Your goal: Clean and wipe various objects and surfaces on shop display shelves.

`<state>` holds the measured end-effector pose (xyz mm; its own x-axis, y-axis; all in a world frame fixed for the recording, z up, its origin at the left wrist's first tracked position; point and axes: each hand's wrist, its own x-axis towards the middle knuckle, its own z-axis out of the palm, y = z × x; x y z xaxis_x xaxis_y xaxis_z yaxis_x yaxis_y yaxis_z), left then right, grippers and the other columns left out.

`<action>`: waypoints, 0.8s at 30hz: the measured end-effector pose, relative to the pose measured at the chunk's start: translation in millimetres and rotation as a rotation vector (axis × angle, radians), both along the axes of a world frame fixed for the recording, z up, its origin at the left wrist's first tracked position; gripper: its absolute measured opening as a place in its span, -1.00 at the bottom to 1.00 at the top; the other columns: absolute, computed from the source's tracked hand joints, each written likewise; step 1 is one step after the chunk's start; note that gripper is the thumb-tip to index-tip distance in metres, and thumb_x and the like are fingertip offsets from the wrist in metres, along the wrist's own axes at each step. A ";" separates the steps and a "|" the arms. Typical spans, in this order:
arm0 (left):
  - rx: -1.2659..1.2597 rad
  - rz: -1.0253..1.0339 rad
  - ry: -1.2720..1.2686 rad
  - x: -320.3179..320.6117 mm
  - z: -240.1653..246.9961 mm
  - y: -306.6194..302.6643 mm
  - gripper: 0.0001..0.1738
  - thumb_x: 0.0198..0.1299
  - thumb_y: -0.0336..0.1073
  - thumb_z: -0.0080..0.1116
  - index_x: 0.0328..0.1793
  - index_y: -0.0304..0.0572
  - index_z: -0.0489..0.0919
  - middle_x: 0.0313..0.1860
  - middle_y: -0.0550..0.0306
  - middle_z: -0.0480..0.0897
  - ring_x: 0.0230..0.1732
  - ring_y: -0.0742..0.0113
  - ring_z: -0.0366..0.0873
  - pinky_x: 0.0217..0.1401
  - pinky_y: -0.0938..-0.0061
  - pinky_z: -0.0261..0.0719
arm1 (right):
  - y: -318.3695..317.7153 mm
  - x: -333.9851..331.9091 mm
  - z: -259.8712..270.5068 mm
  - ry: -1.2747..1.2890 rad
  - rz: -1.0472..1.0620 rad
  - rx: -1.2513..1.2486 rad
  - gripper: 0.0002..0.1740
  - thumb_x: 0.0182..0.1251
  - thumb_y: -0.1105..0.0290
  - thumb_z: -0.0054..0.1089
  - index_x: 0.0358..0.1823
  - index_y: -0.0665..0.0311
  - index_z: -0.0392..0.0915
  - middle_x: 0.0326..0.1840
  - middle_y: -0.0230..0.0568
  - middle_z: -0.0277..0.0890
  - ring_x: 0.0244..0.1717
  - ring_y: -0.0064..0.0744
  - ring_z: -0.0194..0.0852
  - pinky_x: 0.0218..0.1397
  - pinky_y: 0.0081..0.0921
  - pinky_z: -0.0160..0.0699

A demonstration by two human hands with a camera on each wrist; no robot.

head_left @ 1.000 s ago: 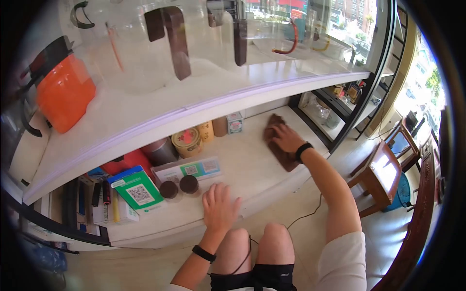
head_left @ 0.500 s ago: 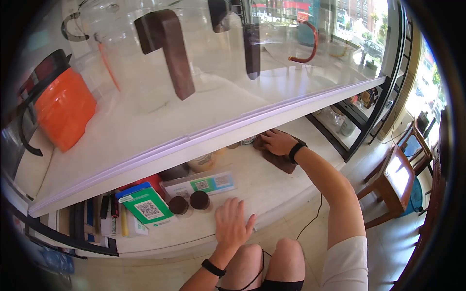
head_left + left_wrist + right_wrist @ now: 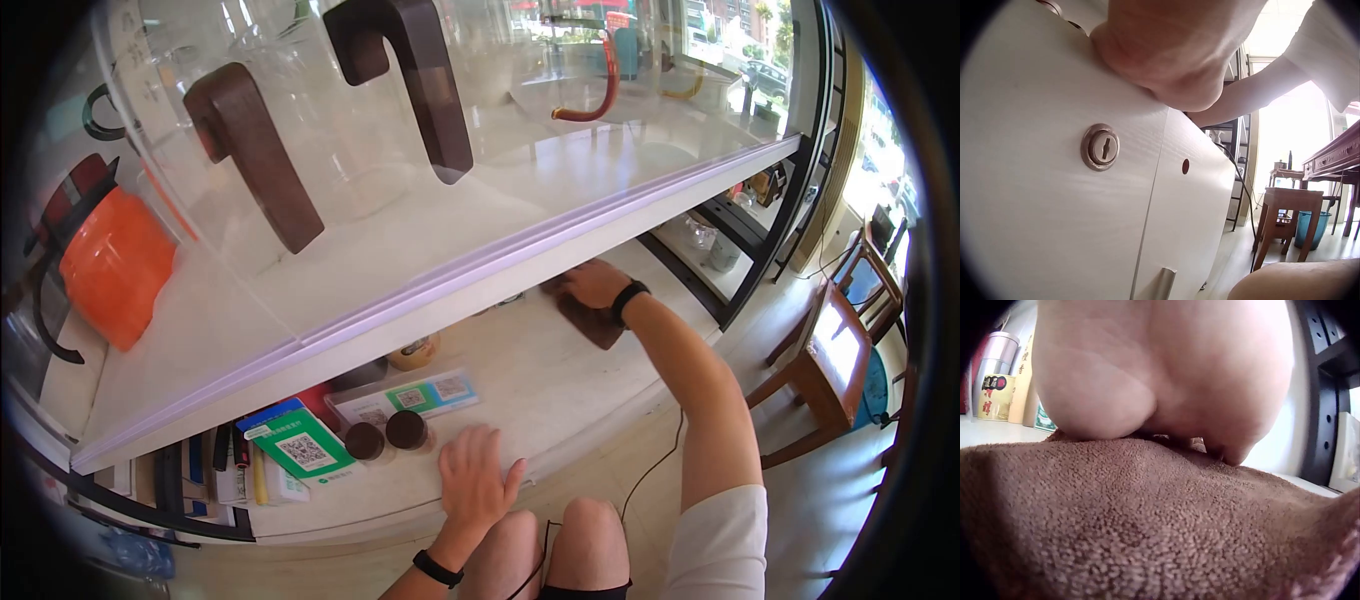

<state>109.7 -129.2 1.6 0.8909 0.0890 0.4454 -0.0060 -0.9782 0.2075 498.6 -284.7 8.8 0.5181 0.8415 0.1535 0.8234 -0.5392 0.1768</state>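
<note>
My right hand (image 3: 597, 285) rests on a brown towel (image 3: 590, 322) on the lower shelf, its palm arched and its fingers bent down into the cloth. In the right wrist view the towel's nubbly pile (image 3: 1135, 519) spreads beneath the palm; most fingers are hidden behind it. My left hand (image 3: 478, 480) lies palm down at the shelf's front edge with fingers extended, holding nothing. Close to its left stand two small dark-lidded jars (image 3: 408, 430), before a clear sign with QR codes (image 3: 440, 395) and a green QR card (image 3: 300, 448).
The upper shelf's edge (image 3: 420, 290) overhangs the right fingers. Glass jugs with brown handles (image 3: 255, 160) and an orange pitcher (image 3: 120, 265) stand above. Tins (image 3: 996, 394) line the lower shelf's back. A black metal frame (image 3: 690, 285) bounds the right side; a wooden stool (image 3: 825, 340) stands beyond.
The right hand and towel have moved deeper under the upper shelf, so the fingers are now partly covered. The view has shifted with the head; the left hand stays at the front edge.
</note>
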 end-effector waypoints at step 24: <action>-0.031 -0.014 -0.062 1.3 0.8 -2.2 -0.41 0.32 0.04 0.12 0.26 -0.31 0.44 0.27 -0.11 0.48 0.35 -0.08 0.31 0.38 -0.05 0.19 | -150.8 -85.4 7.5 0.182 -0.411 0.154 -0.13 0.50 -0.23 -0.18 0.56 0.31 0.13 0.63 0.19 0.00 0.68 0.18 -0.21 0.68 -0.07 -0.10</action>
